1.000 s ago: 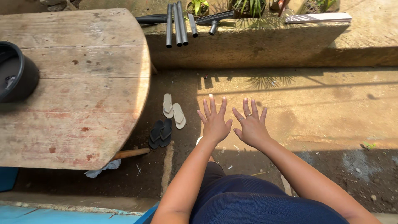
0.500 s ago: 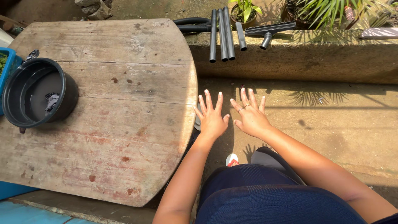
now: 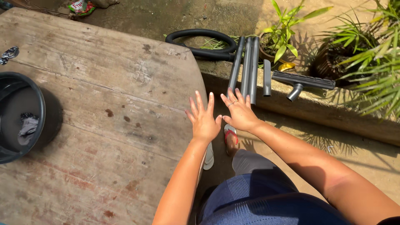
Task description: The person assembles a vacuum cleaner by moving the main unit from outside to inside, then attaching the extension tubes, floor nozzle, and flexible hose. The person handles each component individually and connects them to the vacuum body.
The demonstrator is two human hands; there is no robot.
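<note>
My left hand (image 3: 204, 118) is held out flat with fingers spread, hovering over the right edge of a worn round wooden table (image 3: 104, 116). My right hand (image 3: 238, 112) is beside it, also spread and empty, with a ring on one finger. Just beyond its fingertips lie several grey vacuum tubes (image 3: 246, 68) on a concrete ledge (image 3: 333, 112). A black hose (image 3: 200, 41) coils behind them. A grey floor nozzle (image 3: 302, 81) lies to the right.
A black bucket (image 3: 21, 116) with a grey cloth inside stands at the table's left. Potted green plants (image 3: 333, 46) line the ledge at the right. My sandalled foot (image 3: 230, 139) is on the concrete floor below my hands.
The view has swung forward and left: the table and bucket slid into frame, the tubes came nearer. Both hands stayed spread and empty, now close to the tubes.
</note>
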